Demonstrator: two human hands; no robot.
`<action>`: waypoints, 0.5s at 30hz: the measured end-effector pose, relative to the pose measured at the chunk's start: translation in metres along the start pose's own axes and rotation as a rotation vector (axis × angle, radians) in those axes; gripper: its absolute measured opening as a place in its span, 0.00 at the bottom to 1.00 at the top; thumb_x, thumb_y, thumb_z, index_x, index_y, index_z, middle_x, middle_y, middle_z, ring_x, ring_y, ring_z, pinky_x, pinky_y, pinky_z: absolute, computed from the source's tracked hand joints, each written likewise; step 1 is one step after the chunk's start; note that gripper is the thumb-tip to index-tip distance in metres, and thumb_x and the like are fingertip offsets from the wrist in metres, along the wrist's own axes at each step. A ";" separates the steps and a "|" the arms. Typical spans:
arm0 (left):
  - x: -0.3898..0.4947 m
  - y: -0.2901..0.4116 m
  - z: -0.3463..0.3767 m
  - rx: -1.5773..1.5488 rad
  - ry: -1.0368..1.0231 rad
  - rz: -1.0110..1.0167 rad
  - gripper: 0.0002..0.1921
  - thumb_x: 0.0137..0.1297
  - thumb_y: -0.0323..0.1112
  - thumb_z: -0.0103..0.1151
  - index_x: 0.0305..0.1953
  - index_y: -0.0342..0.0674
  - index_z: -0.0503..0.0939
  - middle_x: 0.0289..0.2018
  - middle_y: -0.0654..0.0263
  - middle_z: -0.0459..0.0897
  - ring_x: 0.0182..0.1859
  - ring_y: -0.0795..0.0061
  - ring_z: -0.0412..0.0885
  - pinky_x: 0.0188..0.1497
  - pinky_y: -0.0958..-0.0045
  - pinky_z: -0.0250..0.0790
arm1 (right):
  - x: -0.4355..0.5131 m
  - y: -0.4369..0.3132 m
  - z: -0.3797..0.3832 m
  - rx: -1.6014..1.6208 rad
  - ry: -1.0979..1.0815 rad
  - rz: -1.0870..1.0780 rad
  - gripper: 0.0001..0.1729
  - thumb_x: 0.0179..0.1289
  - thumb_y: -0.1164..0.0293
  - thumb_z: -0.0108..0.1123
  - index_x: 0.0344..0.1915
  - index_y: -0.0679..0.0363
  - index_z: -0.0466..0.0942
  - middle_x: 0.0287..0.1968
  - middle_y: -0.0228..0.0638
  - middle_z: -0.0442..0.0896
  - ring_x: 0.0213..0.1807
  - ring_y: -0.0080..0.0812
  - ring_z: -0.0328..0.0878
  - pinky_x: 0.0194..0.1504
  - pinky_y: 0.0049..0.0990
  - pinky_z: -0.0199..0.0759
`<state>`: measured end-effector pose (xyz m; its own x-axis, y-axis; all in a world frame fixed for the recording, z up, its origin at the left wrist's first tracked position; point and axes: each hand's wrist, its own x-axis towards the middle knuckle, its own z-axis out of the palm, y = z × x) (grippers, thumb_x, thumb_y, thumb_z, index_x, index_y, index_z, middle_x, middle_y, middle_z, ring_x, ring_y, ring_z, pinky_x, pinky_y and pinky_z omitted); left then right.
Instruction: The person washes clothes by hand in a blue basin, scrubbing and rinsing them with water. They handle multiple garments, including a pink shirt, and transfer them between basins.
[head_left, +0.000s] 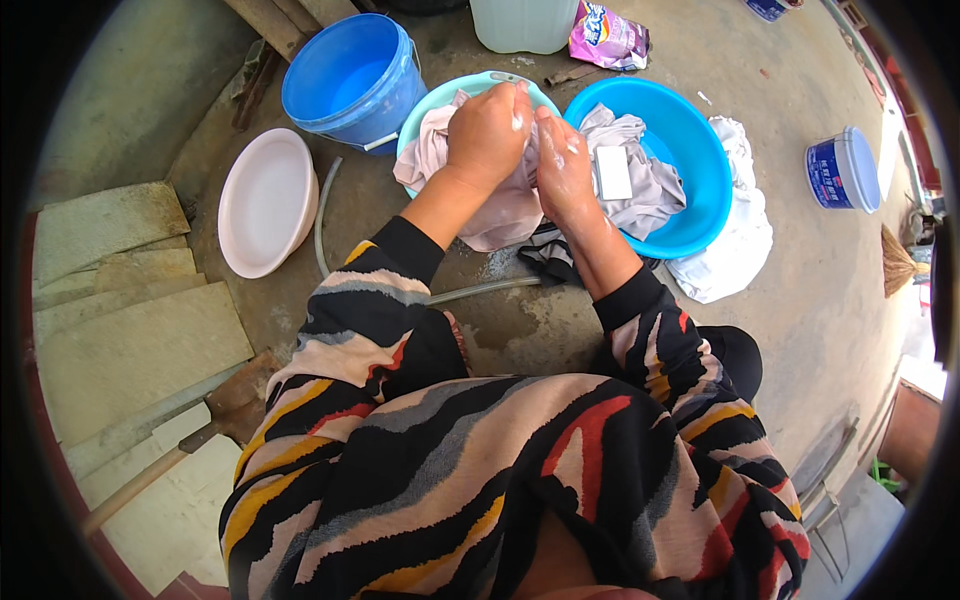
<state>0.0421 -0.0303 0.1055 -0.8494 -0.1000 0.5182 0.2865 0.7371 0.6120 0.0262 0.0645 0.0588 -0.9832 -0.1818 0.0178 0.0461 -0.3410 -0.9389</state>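
Suds cling to both of my hands, held close together over a mint-green basin (415, 129). My left hand (486, 139) is curled into a fist on a pale pink garment (499, 217). The same garment is in the grip of my right hand (561, 165); the fingers of both hands are mostly hidden. Part of the cloth hangs over the basin's near rim. To the right, a blue basin (694, 161) holds a light grey garment (645, 195), on which lies a white rectangular bar (613, 173), apparently soap.
A blue bucket (349, 82), a pale pink basin (268, 202) and a clear hose (480, 290) are at left and front. White clothing (731, 251) lies on the concrete. A detergent bag (609, 39), a translucent container (523, 22), a lidded pail (842, 171) and a shovel (240, 397) stand around.
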 end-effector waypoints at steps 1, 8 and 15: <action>0.001 0.000 -0.003 0.060 0.026 -0.088 0.13 0.65 0.35 0.50 0.24 0.35 0.72 0.22 0.48 0.77 0.27 0.48 0.76 0.28 0.56 0.67 | -0.001 0.002 0.001 -0.064 -0.104 -0.055 0.15 0.72 0.65 0.43 0.37 0.64 0.75 0.34 0.31 0.77 0.35 0.20 0.70 0.37 0.22 0.67; 0.000 -0.010 -0.001 0.156 0.036 -0.066 0.09 0.61 0.36 0.51 0.26 0.38 0.72 0.22 0.51 0.78 0.26 0.51 0.78 0.28 0.55 0.69 | -0.003 0.004 0.003 -0.088 -0.121 -0.140 0.16 0.72 0.66 0.42 0.35 0.65 0.74 0.32 0.30 0.77 0.34 0.20 0.70 0.37 0.21 0.66; -0.006 -0.020 0.007 0.148 0.102 0.025 0.10 0.60 0.36 0.52 0.26 0.37 0.71 0.20 0.52 0.77 0.22 0.52 0.78 0.25 0.57 0.70 | -0.003 0.005 0.003 -0.062 -0.069 -0.083 0.12 0.71 0.66 0.46 0.38 0.62 0.76 0.28 0.23 0.72 0.29 0.15 0.62 0.28 0.17 0.59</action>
<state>0.0381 -0.0396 0.0862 -0.7913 -0.1423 0.5946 0.2319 0.8300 0.5073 0.0301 0.0603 0.0552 -0.9687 -0.2186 0.1179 -0.0482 -0.3003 -0.9526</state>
